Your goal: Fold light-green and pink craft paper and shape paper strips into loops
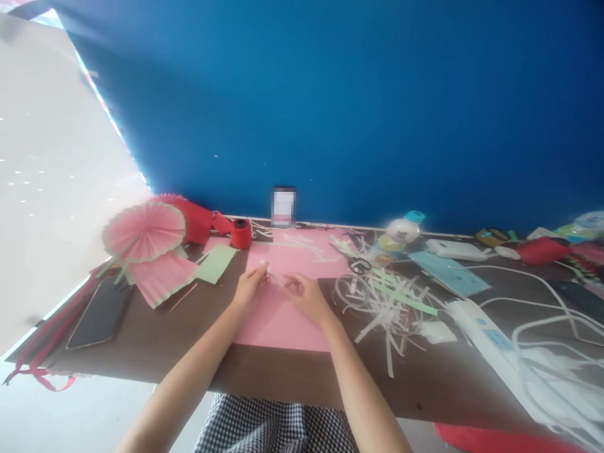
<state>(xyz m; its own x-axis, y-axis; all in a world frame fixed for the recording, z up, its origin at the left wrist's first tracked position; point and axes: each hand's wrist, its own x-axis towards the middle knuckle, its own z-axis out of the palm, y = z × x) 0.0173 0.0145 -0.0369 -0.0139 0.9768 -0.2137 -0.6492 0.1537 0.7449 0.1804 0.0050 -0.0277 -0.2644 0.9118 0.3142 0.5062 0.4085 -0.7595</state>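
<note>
Both my hands are above a large sheet of pink paper that lies on the dark table. My left hand is closed in a pinch, with a tiny whitish bit at the fingertips that is too blurred to name. Facing it, a short gap away, my right hand has its fingers curled in towards the thumb; what they hold, if anything, is too small to make out. Thin pale paper strips lie on the far part of the pink paper.
To the right are a heap of cut paper strips, black-handled scissors, a white bottle and a power strip with cables. Leftward lie a pleated pink paper rosette, green paper, a red roll and a phone.
</note>
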